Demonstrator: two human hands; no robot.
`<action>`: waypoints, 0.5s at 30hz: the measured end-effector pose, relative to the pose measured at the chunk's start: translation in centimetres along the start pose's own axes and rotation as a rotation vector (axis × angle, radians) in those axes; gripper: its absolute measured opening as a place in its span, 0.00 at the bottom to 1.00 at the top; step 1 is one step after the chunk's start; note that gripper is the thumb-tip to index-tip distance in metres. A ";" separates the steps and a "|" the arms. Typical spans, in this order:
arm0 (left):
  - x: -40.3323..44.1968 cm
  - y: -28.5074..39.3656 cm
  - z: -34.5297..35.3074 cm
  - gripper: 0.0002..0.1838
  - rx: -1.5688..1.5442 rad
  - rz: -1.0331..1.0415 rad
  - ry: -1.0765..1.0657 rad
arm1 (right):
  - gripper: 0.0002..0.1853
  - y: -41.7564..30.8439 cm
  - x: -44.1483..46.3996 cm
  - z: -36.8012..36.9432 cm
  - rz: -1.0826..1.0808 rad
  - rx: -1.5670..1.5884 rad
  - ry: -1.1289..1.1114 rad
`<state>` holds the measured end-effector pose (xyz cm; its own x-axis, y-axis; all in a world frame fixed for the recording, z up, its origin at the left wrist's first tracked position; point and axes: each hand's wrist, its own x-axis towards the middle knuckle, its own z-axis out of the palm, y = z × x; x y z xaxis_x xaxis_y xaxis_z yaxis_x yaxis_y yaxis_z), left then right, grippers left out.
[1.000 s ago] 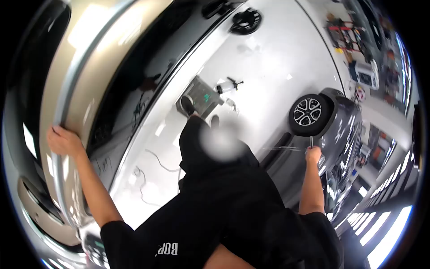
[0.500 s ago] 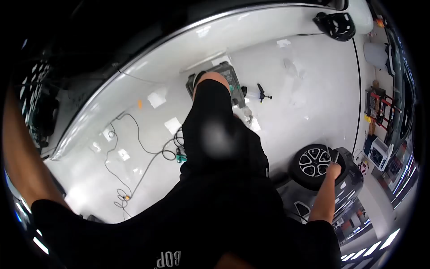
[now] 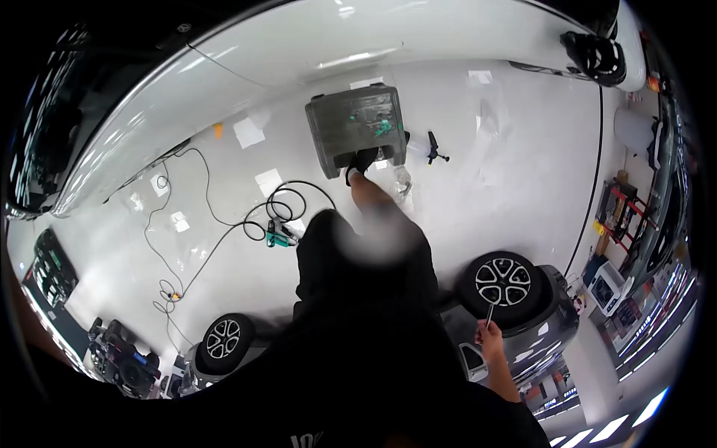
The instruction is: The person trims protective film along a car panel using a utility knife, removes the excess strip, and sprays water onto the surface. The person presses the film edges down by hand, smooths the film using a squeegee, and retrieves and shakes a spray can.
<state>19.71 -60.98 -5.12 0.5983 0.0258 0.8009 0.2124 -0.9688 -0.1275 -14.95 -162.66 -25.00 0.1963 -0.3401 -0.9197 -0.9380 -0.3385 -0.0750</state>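
Note:
My right hand (image 3: 491, 340) is closed around a thin, light-coloured rod-like tool (image 3: 490, 313) held out to the right; its exact kind is too small to make out. In the view, the tool's tip overlaps the dark tyre and spoked wheel (image 3: 503, 282) of a grey car; I cannot tell whether they touch. Only a dim part of my left arm (image 3: 33, 321) shows along the left edge, and the hand is out of frame. My shoe (image 3: 362, 160) is at the near edge of a grey step stool (image 3: 328, 119) with green marks on top.
A white car's side (image 3: 299, 45) with a black mirror (image 3: 594, 60) curves across the top. A green corded tool (image 3: 278, 237) and its looped cable (image 3: 209, 183) lie on the floor. A black-headed spray bottle (image 3: 435, 149) is right of the stool. Paper sheets (image 3: 249, 133) are scattered around.
The stool top has come into fuller view as my leg moved back towards its near edge. My right hand moved down and left in view with the tool. My left arm is darker and lower.

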 end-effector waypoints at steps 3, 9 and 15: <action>-8.2 3.0 -0.3 0.18 -0.041 0.047 -0.028 | 0.15 1.3 0.6 4.9 0.064 0.028 -0.180; -32.8 10.2 -3.9 0.22 -0.138 0.089 -0.073 | 0.22 6.6 11.4 11.8 0.270 -0.557 -0.341; -82.5 23.8 -15.1 0.27 -0.239 -1.007 -0.457 | 0.17 14.9 30.2 23.1 -0.600 -0.754 -0.247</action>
<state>-36.29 -89.89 -65.41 0.4750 0.8612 0.1807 0.6334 -0.4771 0.6092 -29.59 -157.71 -62.83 0.4336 0.2333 -0.8704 -0.2589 -0.8929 -0.3684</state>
